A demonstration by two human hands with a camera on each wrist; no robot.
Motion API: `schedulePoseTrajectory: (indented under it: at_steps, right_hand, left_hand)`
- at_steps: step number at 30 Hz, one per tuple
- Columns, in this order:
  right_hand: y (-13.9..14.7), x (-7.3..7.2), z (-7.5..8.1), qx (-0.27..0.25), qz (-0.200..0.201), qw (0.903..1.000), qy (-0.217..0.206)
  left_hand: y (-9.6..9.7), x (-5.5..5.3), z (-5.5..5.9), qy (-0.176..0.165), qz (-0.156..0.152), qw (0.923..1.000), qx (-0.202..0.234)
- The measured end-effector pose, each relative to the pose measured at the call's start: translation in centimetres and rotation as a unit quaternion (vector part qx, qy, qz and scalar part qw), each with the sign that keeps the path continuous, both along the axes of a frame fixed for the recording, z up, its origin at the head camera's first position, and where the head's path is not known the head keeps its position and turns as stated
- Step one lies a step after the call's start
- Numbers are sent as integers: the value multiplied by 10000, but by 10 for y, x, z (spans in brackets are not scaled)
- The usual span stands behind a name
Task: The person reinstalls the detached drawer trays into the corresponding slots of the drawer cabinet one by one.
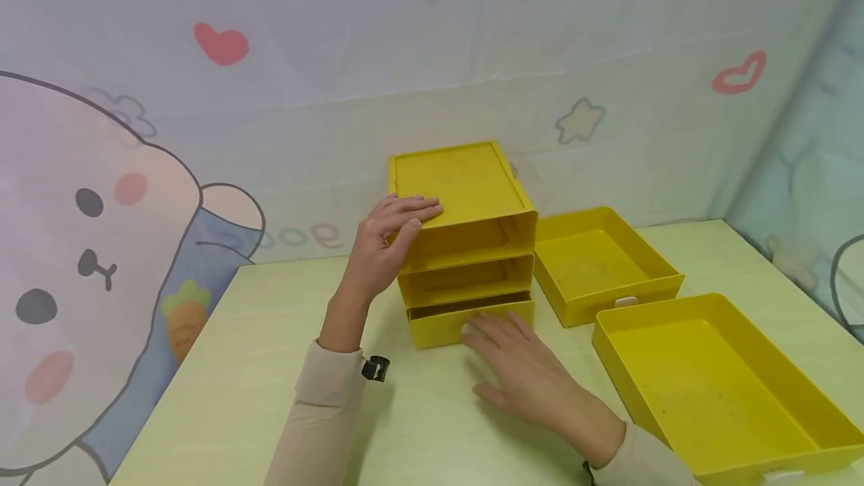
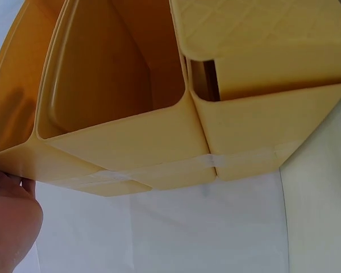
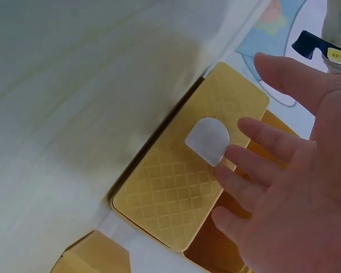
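A yellow three-tier drawer cabinet [image 1: 448,182] stands at the back of the table, its top two slots without drawers. My left hand [image 1: 391,235] rests on the cabinet's top at the front left corner, fingers laid out flat; in the left wrist view, part of that hand [image 2: 8,219] shows at the cabinet's edge. The bottom drawer [image 1: 432,328] sits in the lowest slot, slightly pulled forward. In front of it is my right hand [image 1: 526,373], fingers extended. The right wrist view shows its fingers close to the drawer's white handle [image 3: 208,140]; whether they touch is unclear.
Two pulled-out yellow drawers lie right of the cabinet: a farther one [image 1: 594,261] beside it and a nearer one [image 1: 715,388] toward the table's right edge. Behind the pale table [image 1: 256,373] hangs a printed cloth [image 1: 405,43].
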State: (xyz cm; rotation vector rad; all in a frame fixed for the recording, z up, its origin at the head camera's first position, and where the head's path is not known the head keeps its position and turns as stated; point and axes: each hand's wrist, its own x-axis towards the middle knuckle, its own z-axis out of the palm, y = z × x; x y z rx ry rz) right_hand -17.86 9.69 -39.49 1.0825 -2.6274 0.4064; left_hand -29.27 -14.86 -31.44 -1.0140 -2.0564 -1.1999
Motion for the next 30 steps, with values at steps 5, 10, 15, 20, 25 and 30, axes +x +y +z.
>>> schedulePoseTrajectory:
  at_steps: [5,10,15,20,25,30]
  right_hand:
    - [2,1,-2,80,-110,9978,-646]
    - [3,0,-3,-73,-208,9932,-1147]
    - [2,-3,-4,-335,-250,9892,-1405]
    - [2,-5,-3,-424,-346,9851,-1628]
    - [2,-4,-2,-430,-427,9834,-1712]
    - [0,0,3,-525,-549,9831,-1667]
  left_hand:
    - [1,0,0,9,-24,10000,-23]
    - [2,1,2,43,-95,9999,-36]
    - [0,1,3,34,-100,9999,-58]
    - [-1,0,2,-17,-108,9999,-93]
    - [-1,1,2,-141,-147,9998,-83]
    - [-2,2,3,-151,-153,9997,-136]
